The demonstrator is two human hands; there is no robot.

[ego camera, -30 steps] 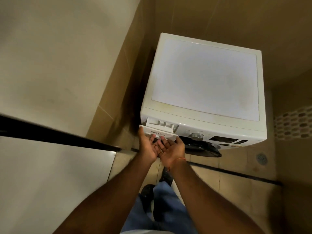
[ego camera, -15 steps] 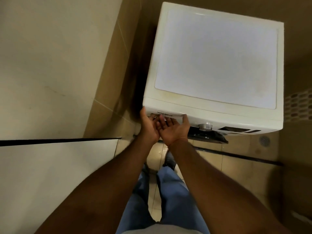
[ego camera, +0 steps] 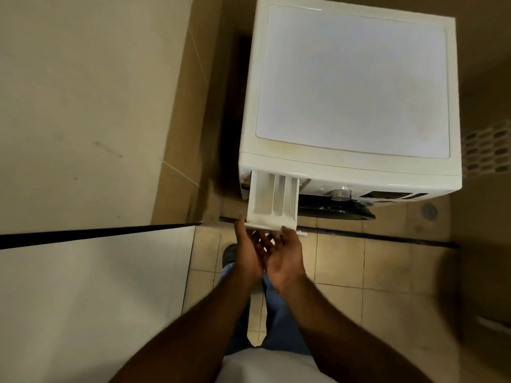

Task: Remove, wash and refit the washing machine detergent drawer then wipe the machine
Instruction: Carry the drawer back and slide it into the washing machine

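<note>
Here, the detergent drawer (ego camera: 272,199) stuck far out of the white washing machine (ego camera: 351,87). Both palm-up hands held its front panel from below: left hand (ego camera: 247,251) at the left corner, right hand (ego camera: 286,257) under the middle.

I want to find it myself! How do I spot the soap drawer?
Find the big white washing machine. At its front left corner, the detergent drawer sticks out toward you, held by both hands. Unlike the round silver knob beside it, it is a white tray with long compartments.
</note>
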